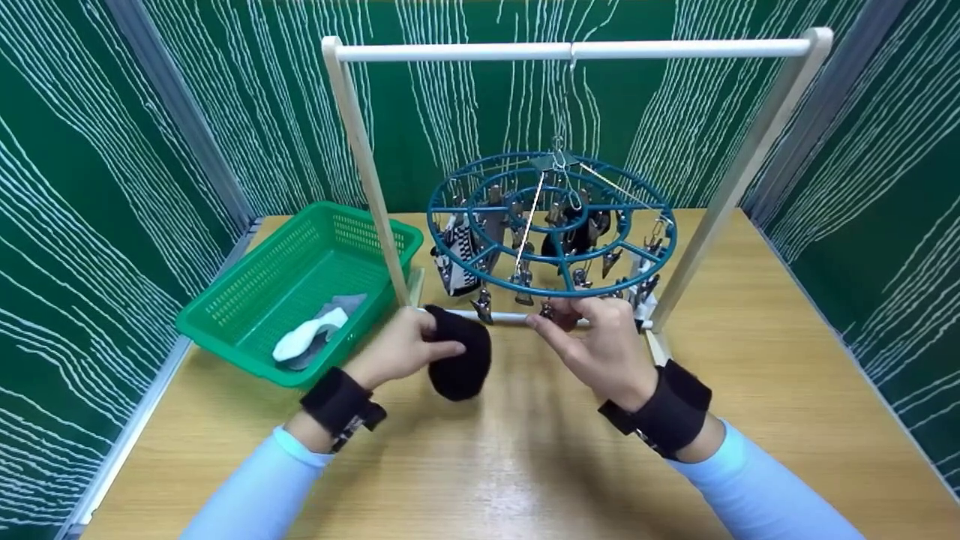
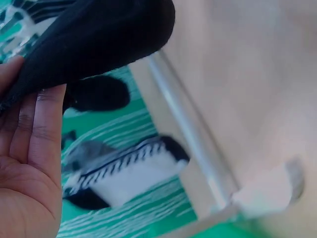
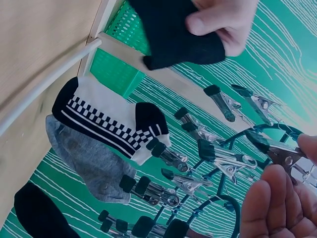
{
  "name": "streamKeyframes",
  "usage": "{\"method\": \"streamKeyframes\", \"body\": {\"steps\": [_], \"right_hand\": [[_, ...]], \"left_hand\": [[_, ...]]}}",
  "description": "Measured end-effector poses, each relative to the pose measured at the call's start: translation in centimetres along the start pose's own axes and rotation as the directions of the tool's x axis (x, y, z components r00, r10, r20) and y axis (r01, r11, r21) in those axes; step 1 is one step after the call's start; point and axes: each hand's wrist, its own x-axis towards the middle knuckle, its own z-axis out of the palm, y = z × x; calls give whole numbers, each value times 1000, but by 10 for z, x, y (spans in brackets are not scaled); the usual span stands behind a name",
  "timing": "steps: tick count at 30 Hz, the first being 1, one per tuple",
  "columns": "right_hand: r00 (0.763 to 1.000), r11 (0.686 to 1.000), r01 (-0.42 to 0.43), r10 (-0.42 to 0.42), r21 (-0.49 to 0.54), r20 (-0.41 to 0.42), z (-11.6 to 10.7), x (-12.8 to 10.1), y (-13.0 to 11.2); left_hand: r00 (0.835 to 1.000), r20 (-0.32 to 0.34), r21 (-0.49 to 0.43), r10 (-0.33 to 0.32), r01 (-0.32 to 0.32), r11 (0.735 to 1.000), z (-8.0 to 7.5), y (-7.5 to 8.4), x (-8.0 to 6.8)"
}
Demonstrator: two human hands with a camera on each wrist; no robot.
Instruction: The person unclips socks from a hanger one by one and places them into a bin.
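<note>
Left fingers point(image 2: 47, 119) are holding a black sock point(image 1: 459, 367), right fingers point(image 3: 256, 203) a clip point(image 3: 283, 154); socks point(image 3: 116, 114) are hanging; left basket point(image 1: 259, 266) is holding more point(image 1: 310, 335).

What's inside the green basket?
In the basket, a white cloth lies partly over gray cloth. The gray part under the white is covered; anything beneath both cannot be seen.

The left grip point(image 1: 401, 349) hides most of its fingers from me behind the black sock point(image 1: 461, 356). At the right grip point(image 1: 611, 349), finger and thumb cover part of the clip point(image 3: 275, 151). A white thing point(image 1: 643, 306) under the hanger point(image 1: 541, 292) is too screened to name. In the basket point(image 1: 360, 232), a grey cloth point(image 1: 345, 304) lies partly beneath a white one. The worktop point(image 2: 257, 89) is blurred from the left wrist.
</note>
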Motion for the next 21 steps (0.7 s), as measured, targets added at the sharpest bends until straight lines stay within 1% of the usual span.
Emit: {"method": "streamKeyframes", "body": {"steps": [5,7,9,10,13,16,21], "right_hand": [[1000,1000,3,-3,0,9,0,0,1],[1000,1000,2,-2,7,23,1,0,1],[999,1000,-5,4,17,38,1,1,1],[999,1000,-8,7,17,42,1,1,1],[999,1000,-18,17,13,41,2,0,2],[999,1000,-10,10,10,35,2,0,3],[999,999,35,-35,4,20,4,0,4]], "left_hand": [[998,-63,28,-11,13,1000,-34,7,-8],[996,-92,63,2,4,998,-50,9,-12],[993,-115,80,-9,19,997,-66,12,-15],[992,-127,103,-7,20,994,-75,13,-17],[986,-162,150,-25,50,987,-99,16,-21],[980,-193,190,-47,84,978,-120,21,-25],[968,-234,221,-87,140,965,-148,24,-28]]}}
